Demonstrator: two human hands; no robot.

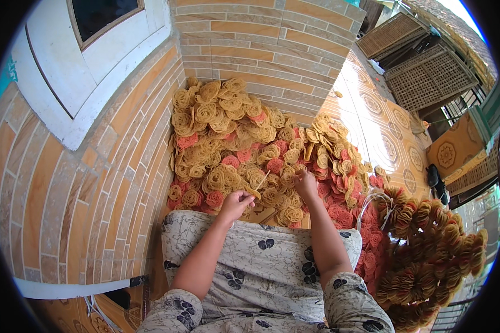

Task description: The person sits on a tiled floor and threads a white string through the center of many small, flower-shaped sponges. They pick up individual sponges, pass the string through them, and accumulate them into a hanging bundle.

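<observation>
My left hand [238, 206] is closed in a pinch just beyond my lap, on a thin pale stick [264, 180] that slants up to the right. A tan lacy disc edge [252, 191] shows at its fingertips. Farther right, my right hand [306, 185] has its fingers bent together at a tan coiled disc [289, 178]. A large heap of these round, lacy coiled discs [205, 111], mostly tan, spreads over the floor before me. Pink-red ones [339, 213] are mixed in, thickest at the right.
Strung bunches of brown and red discs [428, 255] stand at my right, beside a loop of white strap [372, 202]. Brick-patterned tile walls [250, 47] bound the heap at the back and left. Woven racks [430, 77] lean beyond the patterned floor [380, 125].
</observation>
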